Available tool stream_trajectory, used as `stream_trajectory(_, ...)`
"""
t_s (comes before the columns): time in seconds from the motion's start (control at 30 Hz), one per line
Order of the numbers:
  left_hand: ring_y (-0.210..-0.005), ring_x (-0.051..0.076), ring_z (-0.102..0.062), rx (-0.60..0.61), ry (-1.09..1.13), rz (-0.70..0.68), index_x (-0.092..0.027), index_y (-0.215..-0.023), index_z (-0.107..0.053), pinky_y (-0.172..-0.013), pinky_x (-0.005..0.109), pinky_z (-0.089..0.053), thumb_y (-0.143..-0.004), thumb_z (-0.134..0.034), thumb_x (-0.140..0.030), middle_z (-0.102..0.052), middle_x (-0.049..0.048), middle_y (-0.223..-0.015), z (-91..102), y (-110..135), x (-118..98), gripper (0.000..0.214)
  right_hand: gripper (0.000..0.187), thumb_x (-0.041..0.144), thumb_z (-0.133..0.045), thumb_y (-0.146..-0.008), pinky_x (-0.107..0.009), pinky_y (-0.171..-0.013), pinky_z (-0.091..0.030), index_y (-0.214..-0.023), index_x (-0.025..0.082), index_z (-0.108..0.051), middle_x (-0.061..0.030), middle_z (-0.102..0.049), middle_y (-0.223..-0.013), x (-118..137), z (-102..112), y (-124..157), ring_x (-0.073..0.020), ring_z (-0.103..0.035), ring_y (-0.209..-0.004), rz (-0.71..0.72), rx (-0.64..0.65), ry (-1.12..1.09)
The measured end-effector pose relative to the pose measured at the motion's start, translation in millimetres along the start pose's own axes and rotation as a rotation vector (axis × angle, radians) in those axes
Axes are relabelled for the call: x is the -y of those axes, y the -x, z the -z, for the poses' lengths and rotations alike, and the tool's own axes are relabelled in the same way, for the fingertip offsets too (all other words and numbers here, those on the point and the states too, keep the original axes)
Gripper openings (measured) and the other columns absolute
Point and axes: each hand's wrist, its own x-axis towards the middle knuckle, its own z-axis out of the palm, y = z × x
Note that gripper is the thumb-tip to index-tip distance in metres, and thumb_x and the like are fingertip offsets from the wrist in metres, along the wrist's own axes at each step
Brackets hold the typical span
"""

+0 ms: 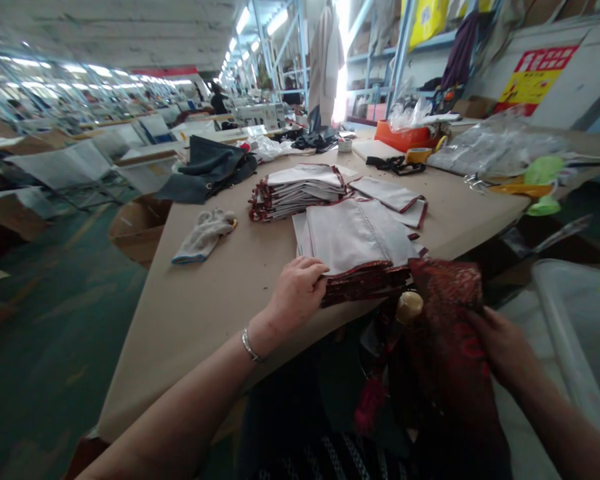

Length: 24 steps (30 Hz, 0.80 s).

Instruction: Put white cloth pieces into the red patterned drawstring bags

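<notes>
One bare left hand (300,287), a silver bracelet (250,345) at its wrist, bends its fingers over the near left corner of a pile of grey-white fabric pieces with dark red edging (353,233); whether it pinches a layer, I cannot tell. The right hand (500,340) grips a dark red patterned cloth (445,287) that hangs beside the pile, over the near edge of the brown-covered surface (230,300). Between pile and cloth shows a rounded, pale gold knob (410,307). Behind the pile lies a second, similar stack (305,180); to its left, a whitish knitted glove with a blue cuff (207,235). Farther back sit a folded dark grey fabric (213,167) and an orange bin (405,135).
</notes>
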Motion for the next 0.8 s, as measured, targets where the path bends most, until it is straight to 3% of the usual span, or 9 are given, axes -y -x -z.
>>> stream_trajectory(0.13,-0.088,0.018,-0.063,0.134,-0.105,-0.010,-0.017,-0.088,-0.070,-0.088,0.034,-0.050,-0.080,-0.052,-0.009,-0.070,0.0061,-0.091,-3.1,-5,-1,0.021,0.047,0.050,-0.048,-0.070,-0.049,-0.089,-0.048,-0.098,0.017,-0.066,-0.0171,-0.070,-0.103,-63,-41,-2,-0.0364,-0.065,-0.097,-0.126,0.078,0.218)
stream_trajectory(0.2,-0.087,0.018,-0.063,0.197,-0.183,-0.009,-0.017,-0.087,-0.069,-0.087,0.034,-0.050,-0.082,-0.051,-0.011,-0.070,0.0062,-0.090,-1.7,-7,-1,0.020,0.053,0.049,-0.048,-0.072,-0.048,-0.094,-0.046,-0.112,0.015,-0.061,-0.0177,-0.066,-0.114,-66,-42,-3,-0.0352,-0.062,-0.105,-0.061,0.029,0.200)
stream_trajectory(0.27,-0.085,0.019,-0.063,0.241,-0.264,-0.016,-0.016,-0.086,-0.068,-0.084,0.033,-0.050,-0.084,-0.049,-0.013,-0.069,0.0065,-0.087,0.7,-10,-3,0.020,0.053,0.049,-0.048,-0.079,-0.044,-0.091,-0.048,-0.120,0.017,-0.056,-0.0146,-0.066,-0.114,-38,-33,1,-0.0303,-0.064,-0.102,0.074,-0.077,0.095)
stream_trajectory(0.37,-0.081,0.020,-0.063,0.286,-0.380,-0.049,-0.015,-0.084,-0.066,-0.077,0.032,-0.049,-0.086,-0.048,-0.015,-0.067,0.0076,-0.083,4.0,-13,-7,0.018,0.033,0.041,-0.049,-0.086,-0.038,-0.087,-0.050,-0.111,0.023,-0.060,-0.0082,-0.066,-0.106,43,-15,21,-0.0231,-0.064,-0.094,0.422,-0.236,-0.007)
stream_trajectory(0.43,-0.076,0.020,-0.062,0.320,-0.438,-0.082,-0.015,-0.083,-0.064,-0.071,0.032,-0.048,-0.085,-0.049,-0.013,-0.066,0.0082,-0.081,5.0,-15,-10,0.015,0.020,0.029,-0.051,-0.088,-0.037,-0.094,-0.046,-0.104,0.023,-0.061,-0.0071,-0.063,-0.109,101,-12,36,-0.0213,-0.060,-0.103,0.780,-0.213,-0.047)
stream_trajectory(0.5,-0.072,0.021,-0.061,0.347,-0.467,-0.106,-0.015,-0.080,-0.063,-0.066,0.031,-0.046,-0.083,-0.051,-0.010,-0.065,0.0080,-0.077,5.7,-17,-12,0.014,0.017,0.021,-0.050,-0.089,-0.036,-0.094,-0.046,-0.103,0.022,-0.061,-0.0066,-0.063,-0.106,149,-20,44,-0.0200,-0.058,-0.104,1.013,-0.072,-0.028)
stream_trajectory(0.63,-0.070,0.019,-0.060,0.262,-0.456,-0.052,-0.016,-0.079,-0.063,-0.063,0.029,-0.044,-0.085,-0.050,-0.015,-0.063,0.0062,-0.075,10.4,-25,-14,0.014,0.024,0.019,-0.052,-0.088,-0.039,-0.090,-0.047,-0.111,0.016,-0.060,-0.0101,-0.062,-0.108,208,-60,32,-0.0249,-0.054,-0.103,1.094,0.127,0.310)
stream_trajectory(0.73,-0.073,0.017,-0.060,0.143,-0.384,0.009,-0.017,-0.081,-0.063,-0.065,0.027,-0.044,-0.088,-0.047,-0.018,-0.064,0.0050,-0.079,19.7,-33,-16,0.018,0.023,0.018,-0.053,-0.086,-0.039,-0.086,-0.046,-0.107,0.016,-0.062,-0.0119,-0.062,-0.106,232,-87,11,-0.0279,-0.054,-0.103,1.079,0.167,0.601)
stream_trajectory(0.8,-0.074,0.017,-0.060,0.094,-0.335,0.034,-0.018,-0.079,-0.062,-0.066,0.027,-0.044,-0.089,-0.046,-0.020,-0.063,0.0046,-0.080,27.0,-35,-17,0.018,0.022,0.013,-0.046,-0.087,-0.036,-0.079,-0.046,-0.101,0.015,-0.063,-0.0129,-0.064,-0.101,243,-92,-5,-0.0264,-0.058,-0.097,1.048,0.157,0.728)
